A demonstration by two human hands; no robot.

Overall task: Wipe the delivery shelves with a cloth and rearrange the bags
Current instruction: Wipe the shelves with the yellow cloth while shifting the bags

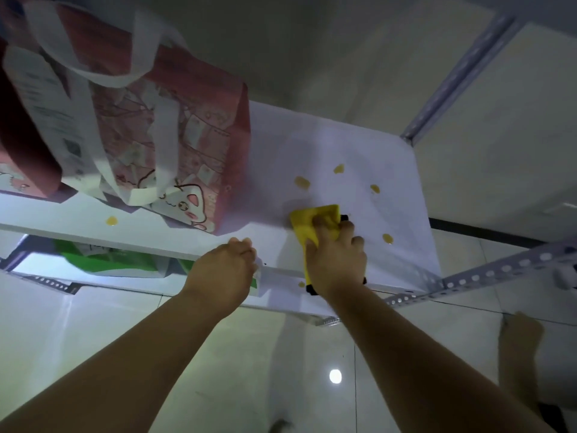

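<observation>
1. Step in hand: wiping. The right hand [335,257] presses a yellow cloth [315,223] flat on the white shelf [359,151], fingers spread over it and gripping it.
2. The left hand [224,267] is curled over the shelf's front edge, just left of the right hand. It appears to brace the shelf; whether it holds anything is not visible.
3. Yellow spots [302,182] lie on the shelf beyond and to the right of the cloth; one sits near the front edge left of the hands, and one at the edge by the right wrist.
4. A pink bag [175,145] stands on the left part of the shelf, near the cloth but apart from it. A green bag [103,260] lies on the shelf below.
5. Judgement: the wipe is at an early stage; most spots remain.
6. Next move: push the cloth outward over the far spots with steady pressure, then clear the right side. The pink bag probably needs shifting to reach the surface beneath it.
</observation>
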